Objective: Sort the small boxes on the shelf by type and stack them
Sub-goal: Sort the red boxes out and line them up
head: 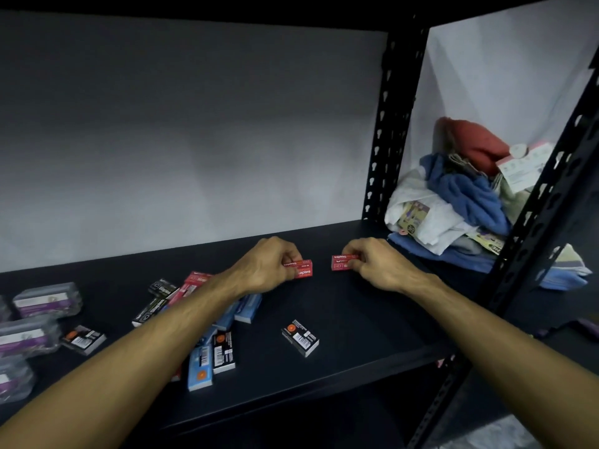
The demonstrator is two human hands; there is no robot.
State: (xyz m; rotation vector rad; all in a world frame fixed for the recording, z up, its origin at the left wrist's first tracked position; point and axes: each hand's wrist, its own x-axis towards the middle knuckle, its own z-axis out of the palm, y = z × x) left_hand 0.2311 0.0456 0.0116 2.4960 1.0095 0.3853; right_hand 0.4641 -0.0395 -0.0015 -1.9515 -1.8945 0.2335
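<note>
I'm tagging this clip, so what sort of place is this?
Probably a storeroom or a home utility corner. A black slotted-metal shelving unit stands against a plain white wall, small cardboard staple boxes lie scattered on its shelf, and a heap of folded cloths and packets sits beside it.

The shelf (340, 306) is matt black metal. The staple boxes (299, 338) look like printed cardboard; the cases (48, 299) are clear glossy plastic; soft cloth (466, 189) lies heaped.
</note>
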